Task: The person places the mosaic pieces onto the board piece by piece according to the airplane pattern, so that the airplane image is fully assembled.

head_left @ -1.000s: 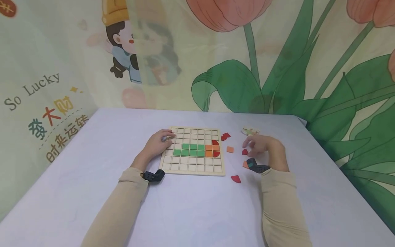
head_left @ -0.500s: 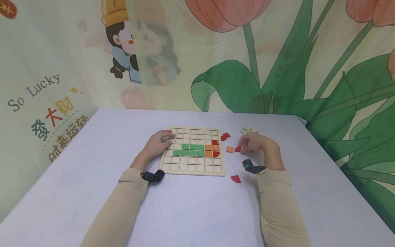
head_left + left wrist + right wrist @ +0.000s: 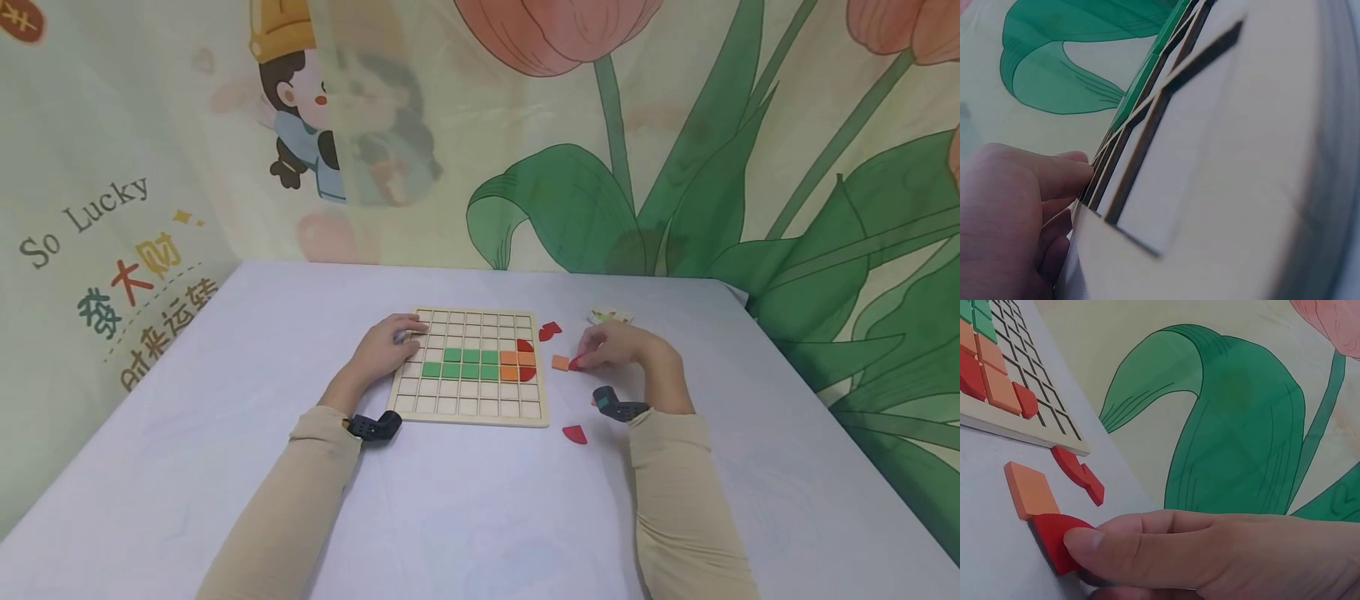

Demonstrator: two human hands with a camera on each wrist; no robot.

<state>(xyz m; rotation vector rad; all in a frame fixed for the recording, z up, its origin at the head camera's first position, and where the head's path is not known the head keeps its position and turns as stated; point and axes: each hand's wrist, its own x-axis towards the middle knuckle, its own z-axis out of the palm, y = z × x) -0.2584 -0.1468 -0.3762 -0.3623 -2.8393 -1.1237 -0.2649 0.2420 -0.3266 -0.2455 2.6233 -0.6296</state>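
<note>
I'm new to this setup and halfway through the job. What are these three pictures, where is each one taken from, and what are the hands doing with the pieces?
No machine here: a person works with bare hands, wearing three cameras. The wide picture comes from the head, looking down at a table. The other two come from small cameras strapped to each wrist. On the table lies a wooden grid board with green, orange and red tiles set in it. The left hand rests on the board's left edge. The right hand pinches a red tile against the table, beside a loose orange square. More red pieces lie by the board.
</note>
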